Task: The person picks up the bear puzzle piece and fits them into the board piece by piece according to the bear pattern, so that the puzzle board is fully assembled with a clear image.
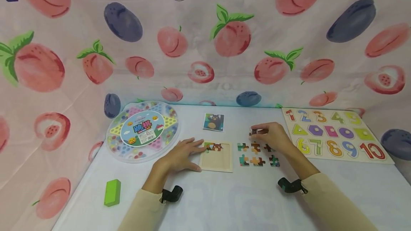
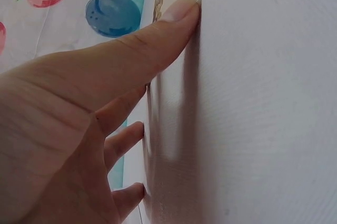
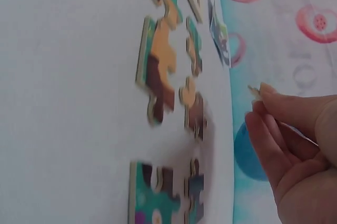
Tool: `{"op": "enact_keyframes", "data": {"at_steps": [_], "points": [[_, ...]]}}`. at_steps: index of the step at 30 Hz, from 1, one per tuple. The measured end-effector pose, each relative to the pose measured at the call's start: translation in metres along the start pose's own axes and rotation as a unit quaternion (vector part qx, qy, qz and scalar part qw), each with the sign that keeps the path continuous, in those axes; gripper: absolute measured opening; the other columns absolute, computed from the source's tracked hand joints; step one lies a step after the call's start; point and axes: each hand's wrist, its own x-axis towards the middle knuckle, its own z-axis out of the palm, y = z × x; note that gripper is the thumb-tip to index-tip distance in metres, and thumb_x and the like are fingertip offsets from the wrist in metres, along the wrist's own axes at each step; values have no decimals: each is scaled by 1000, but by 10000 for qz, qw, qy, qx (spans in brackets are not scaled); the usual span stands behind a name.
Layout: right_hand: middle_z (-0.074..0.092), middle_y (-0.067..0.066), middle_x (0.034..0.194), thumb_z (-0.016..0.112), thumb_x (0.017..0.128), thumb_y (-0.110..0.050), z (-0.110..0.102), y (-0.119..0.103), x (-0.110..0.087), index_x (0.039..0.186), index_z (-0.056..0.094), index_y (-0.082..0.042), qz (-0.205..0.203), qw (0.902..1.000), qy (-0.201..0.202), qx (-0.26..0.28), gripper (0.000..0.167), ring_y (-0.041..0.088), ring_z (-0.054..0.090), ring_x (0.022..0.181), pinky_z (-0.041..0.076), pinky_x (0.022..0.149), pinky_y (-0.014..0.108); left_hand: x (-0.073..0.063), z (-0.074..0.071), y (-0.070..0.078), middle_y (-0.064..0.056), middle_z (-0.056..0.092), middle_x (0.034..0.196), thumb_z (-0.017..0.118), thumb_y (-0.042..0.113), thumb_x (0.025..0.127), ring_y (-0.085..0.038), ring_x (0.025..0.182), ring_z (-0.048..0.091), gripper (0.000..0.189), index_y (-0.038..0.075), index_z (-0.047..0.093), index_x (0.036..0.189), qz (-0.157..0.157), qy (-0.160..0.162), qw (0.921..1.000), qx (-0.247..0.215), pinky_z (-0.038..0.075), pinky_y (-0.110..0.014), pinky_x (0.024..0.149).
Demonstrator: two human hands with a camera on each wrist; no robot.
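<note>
My left hand (image 1: 182,155) rests at the left side of a square wooden puzzle tray (image 1: 216,170). Its fingers are spread, and the thumb (image 2: 176,16) touches the tray's edge. Some joined puzzle pieces (image 1: 214,147) lie along the tray's top left. To the right, my right hand (image 1: 273,136) pinches a puzzle piece (image 1: 253,131) between thumb and fingertips, held above the table; only its edge shows in the right wrist view (image 3: 255,92). Below that hand, several loose jigsaw pieces (image 1: 257,161) lie in two rows, showing brown, orange and green parts.
A bear picture card (image 1: 213,122) lies behind the tray. At the left sit a round Chinese checkers box (image 1: 142,131) and a green block (image 1: 112,192). A wooden number board (image 1: 337,134) lies at the right. Fruit-print cloth (image 1: 205,45) hangs behind the table.
</note>
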Motion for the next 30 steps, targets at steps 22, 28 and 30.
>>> {"op": "enact_keyframes", "data": {"at_steps": [22, 28, 30], "points": [[74, 11, 121, 81, 87, -15, 51, -38, 0, 116, 77, -8, -694, 9921, -687, 791, 31, 17, 72, 96, 60, 73, 20, 3, -1, -2, -1, 37, 167, 87, 31, 78, -37, 160, 20, 75, 21, 57, 146, 65, -23, 10000, 41, 9, -60, 132], [74, 9, 121, 81, 86, -19, 57, -42, 1, 114, 78, -7, -772, 9923, -769, 588, 30, 19, 72, 97, 62, 79, 26, 3, 0, -3, -2, 38, 166, 87, 32, 78, -37, 159, 21, 75, 20, 58, 146, 81, -7, 10000, 22, 10, -61, 131], [75, 8, 118, 82, 85, -19, 58, -43, 0, 112, 78, -8, -777, 9924, -770, 566, 29, 19, 72, 97, 62, 79, 28, 3, 0, -3, -2, 39, 166, 87, 32, 78, -38, 159, 21, 75, 20, 58, 145, 76, -4, 10000, 19, 10, -61, 131]]}}
